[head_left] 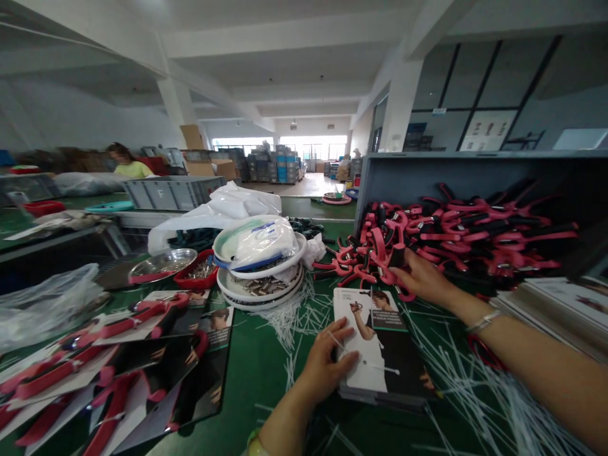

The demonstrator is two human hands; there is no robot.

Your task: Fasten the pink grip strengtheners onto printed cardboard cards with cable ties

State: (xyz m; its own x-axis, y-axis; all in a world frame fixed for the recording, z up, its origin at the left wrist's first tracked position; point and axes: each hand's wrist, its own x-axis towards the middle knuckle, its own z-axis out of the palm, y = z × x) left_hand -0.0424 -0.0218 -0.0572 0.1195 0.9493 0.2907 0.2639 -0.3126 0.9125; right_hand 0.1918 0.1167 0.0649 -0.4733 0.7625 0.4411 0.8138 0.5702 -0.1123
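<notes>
My left hand [325, 358] rests on the left edge of a stack of printed cards [363, 335], its thumb and fingers apart. A white cable tie [382, 368] lies across the top card, close to my thumb. Further up, my right hand [425, 278] has its fingers closed around a pink-and-black hand grip [380, 247] at the front of a heap of the same hand grips [475, 228]. That heap spills out of a grey bin [475, 154] lying on its side. My right fingertips are partly hidden behind the grip.
Carded hand grips [118, 367] lie overlapping on the left. Stacked white plates [261, 288] hold metal springs, beside a red tray [197, 269] and a metal dish [161, 265]. Loose cable ties [494, 399] litter the green table; more cards [546, 316] stand at right. Beyond sits another person [130, 166].
</notes>
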